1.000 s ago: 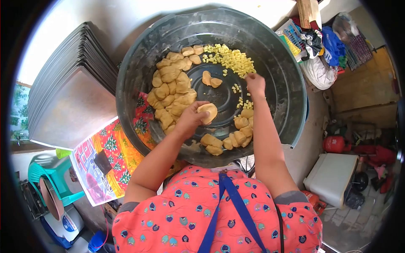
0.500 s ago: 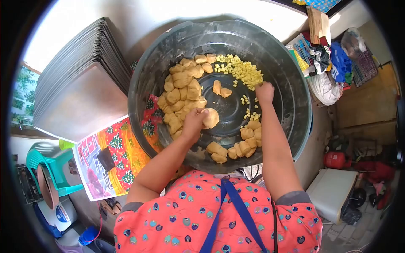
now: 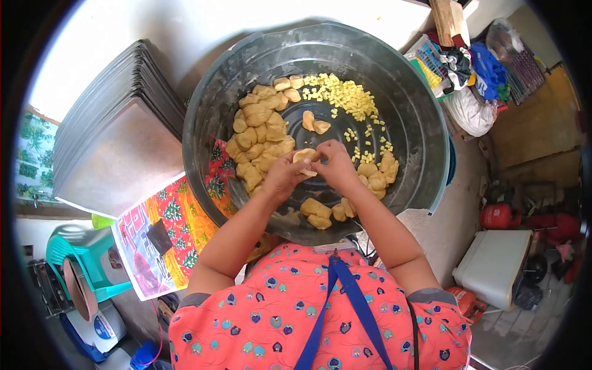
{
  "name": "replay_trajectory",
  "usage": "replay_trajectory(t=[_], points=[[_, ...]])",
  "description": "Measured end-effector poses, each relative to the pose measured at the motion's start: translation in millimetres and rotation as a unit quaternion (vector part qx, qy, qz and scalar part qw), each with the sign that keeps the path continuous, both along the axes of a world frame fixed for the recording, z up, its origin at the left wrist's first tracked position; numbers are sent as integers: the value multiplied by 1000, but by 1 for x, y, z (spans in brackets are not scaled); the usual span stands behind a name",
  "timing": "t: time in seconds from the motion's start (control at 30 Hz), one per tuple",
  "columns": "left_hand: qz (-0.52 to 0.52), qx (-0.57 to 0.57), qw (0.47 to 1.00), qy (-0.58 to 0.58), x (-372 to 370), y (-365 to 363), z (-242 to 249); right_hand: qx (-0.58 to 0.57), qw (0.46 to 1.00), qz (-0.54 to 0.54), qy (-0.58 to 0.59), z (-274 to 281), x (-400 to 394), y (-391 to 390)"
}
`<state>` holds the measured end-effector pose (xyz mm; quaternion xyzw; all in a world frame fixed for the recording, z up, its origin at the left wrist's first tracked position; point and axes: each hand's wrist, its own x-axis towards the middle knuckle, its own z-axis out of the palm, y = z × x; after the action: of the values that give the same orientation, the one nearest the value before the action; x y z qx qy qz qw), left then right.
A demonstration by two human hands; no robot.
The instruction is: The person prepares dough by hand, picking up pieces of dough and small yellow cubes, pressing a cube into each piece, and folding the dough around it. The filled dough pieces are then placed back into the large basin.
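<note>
A flattened piece of dough (image 3: 303, 155) rests in my left hand (image 3: 282, 179), its fingers curled round it over the black tub (image 3: 404, 92). My right hand (image 3: 337, 165) meets the dough's right edge, fingertips pinched against it; whether a yellow cube is between them is hidden. Many dough balls (image 3: 256, 132) crowd the tub's left side. More dough pieces (image 3: 377, 179) lie at the lower right, partly behind my right forearm. Small yellow cubes (image 3: 348, 98) are heaped at the upper right, with some scattered below. Two joined dough pieces (image 3: 314, 123) sit near the tub's middle.
A stack of metal trays (image 3: 123, 142) leans left of the tub, above a printed sheet (image 3: 176, 225). A green plastic chair (image 3: 92, 259) stands at lower left. On the right are bags (image 3: 472, 111), a red tank (image 3: 498, 216) and a whitish box (image 3: 493, 265).
My right hand has moved from the yellow cubes leftward and down to the dough in my left hand. The whole view has shifted slightly.
</note>
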<state>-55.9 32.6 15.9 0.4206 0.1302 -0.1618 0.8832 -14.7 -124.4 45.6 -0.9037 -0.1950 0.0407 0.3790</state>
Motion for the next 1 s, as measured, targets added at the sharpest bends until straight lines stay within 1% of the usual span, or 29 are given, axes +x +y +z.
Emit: replay_trajectory(t=[0.07,0.1,0.17,0.27,0.3,0.37,0.4,0.47,0.5,0.57,0.6,0.67,0.7,0.8,0.9,1.0], points=[[-15,-11,1000,5,-1,-3,2,30,999,-26,-33,2,-4,-4],[-22,-17,1000,8,-1,-4,1,60,997,-40,41,3,-6,-6],[-35,-14,999,0,-1,-3,-4,117,973,-61,188,5,-9,-11],[-46,-2,999,-17,-4,-4,-7,221,948,3,228,-13,-15,-18],[-49,4,998,-24,-5,-5,-7,190,970,21,149,-9,-19,-18],[-53,-69,996,-25,-5,-4,-6,127,990,53,-11,-1,-28,-18],[-56,-105,993,-25,-5,-3,-7,116,991,51,-31,3,-34,-17],[-94,-179,979,-34,-4,3,-8,94,992,48,-72,8,-42,-15],[-113,-216,969,-38,-4,4,-4,94,993,43,-65,6,-41,-17],[-110,-213,971,-26,-6,1,3,93,994,36,-52,-5,-36,-23],[-107,-211,971,-21,-7,0,9,154,988,9,7,-9,-34,-26],[-107,-117,986,-55,-8,-6,13,273,953,-42,126,-17,-28,-30],[-107,-71,989,-71,-9,-8,14,300,934,-54,186,-12,-24,-33],[-84,90,981,-147,-9,-14,4,280,914,-68,284,0,-22,-35],[-52,133,980,-140,-7,-10,-5,242,933,-44,264,10,-31,-28],[-46,124,981,-143,-8,-8,-2,187,963,-27,192,-2,-32,-27]])
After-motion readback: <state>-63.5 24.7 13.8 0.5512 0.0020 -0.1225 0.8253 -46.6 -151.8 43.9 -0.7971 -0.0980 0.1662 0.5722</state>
